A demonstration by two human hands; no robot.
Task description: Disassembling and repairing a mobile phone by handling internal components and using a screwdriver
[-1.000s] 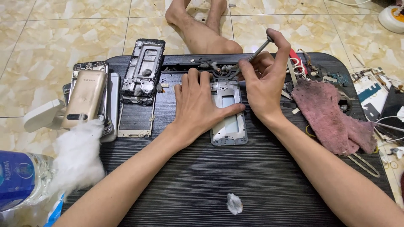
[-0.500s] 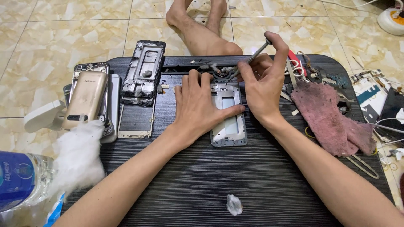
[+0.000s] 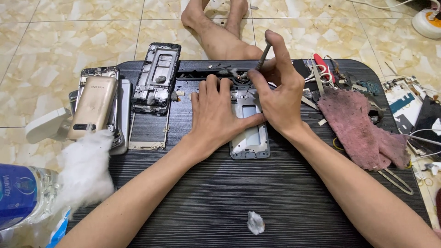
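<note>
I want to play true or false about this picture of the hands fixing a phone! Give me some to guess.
1. The left hand lies flat on the phone frame. True.
2. The right hand holds a thin metal tool. True.
3. The pink cloth is under the left hand. False: it lies to the right of both hands.
4. The gold phone sits at the left of the black table. True.
5. The fluffy white cotton is on top of the phone frame. False: it lies at the table's left edge.
</note>
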